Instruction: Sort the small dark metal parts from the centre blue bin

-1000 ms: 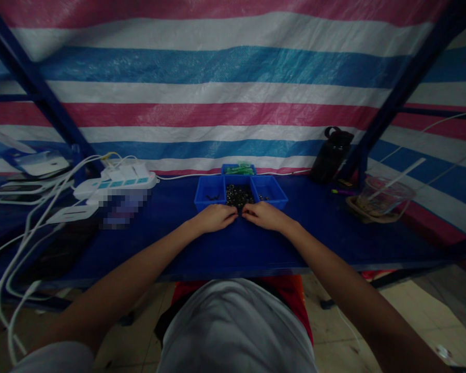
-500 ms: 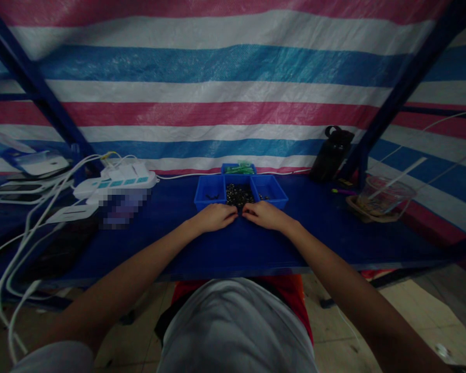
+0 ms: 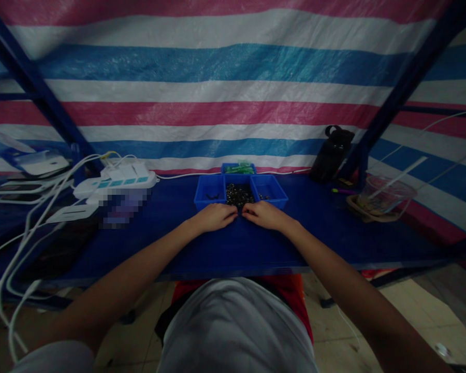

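My left hand [image 3: 214, 217] and my right hand [image 3: 264, 215] rest on the blue table [image 3: 318, 233], fingertips meeting just in front of a row of blue trays [image 3: 207, 187]. Both hands have their fingers curled together in a pinch over something too small to make out. The middle tray holds a heap of small dark shiny parts [image 3: 237, 194]. The left tray has a few dark bits, the right tray [image 3: 270, 190] a few more. A further blue tray with green pieces [image 3: 238, 168] stands behind them.
A white power strip [image 3: 116, 181] with white cables and phones lies at the left. A black bottle [image 3: 331, 154] stands at the back right, with a clear plastic cup with a straw [image 3: 384, 196] further right. A striped tarp hangs behind.
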`<state>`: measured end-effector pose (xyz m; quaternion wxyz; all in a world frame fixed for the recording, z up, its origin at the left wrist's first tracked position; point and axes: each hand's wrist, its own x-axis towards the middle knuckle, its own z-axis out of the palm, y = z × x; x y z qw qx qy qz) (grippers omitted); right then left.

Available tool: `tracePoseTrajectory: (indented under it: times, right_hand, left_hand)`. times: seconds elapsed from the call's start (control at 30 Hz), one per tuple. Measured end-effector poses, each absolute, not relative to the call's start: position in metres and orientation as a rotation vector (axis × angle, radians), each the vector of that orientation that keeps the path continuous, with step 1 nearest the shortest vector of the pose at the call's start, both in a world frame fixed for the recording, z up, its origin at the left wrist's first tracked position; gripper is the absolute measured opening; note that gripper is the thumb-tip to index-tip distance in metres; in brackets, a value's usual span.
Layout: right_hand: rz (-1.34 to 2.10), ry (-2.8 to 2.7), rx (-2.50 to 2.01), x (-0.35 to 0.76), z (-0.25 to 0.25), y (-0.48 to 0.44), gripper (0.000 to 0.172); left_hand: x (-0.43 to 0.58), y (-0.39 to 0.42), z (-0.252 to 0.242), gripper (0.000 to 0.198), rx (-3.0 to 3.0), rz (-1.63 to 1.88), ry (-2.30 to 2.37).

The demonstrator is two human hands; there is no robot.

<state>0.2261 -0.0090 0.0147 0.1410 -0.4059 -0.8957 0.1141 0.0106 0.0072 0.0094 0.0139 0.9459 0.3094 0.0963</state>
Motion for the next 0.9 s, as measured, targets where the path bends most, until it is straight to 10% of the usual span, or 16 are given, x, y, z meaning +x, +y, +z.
tracePoseTrajectory:
  times: [0.9]
  right_hand:
    - [0.078,-2.664,-1.206,0.217,0.008,-0.012,0.015]
  left_hand:
    - [0.010,0.008,0.007,0.019,2.912,0.325,0.959]
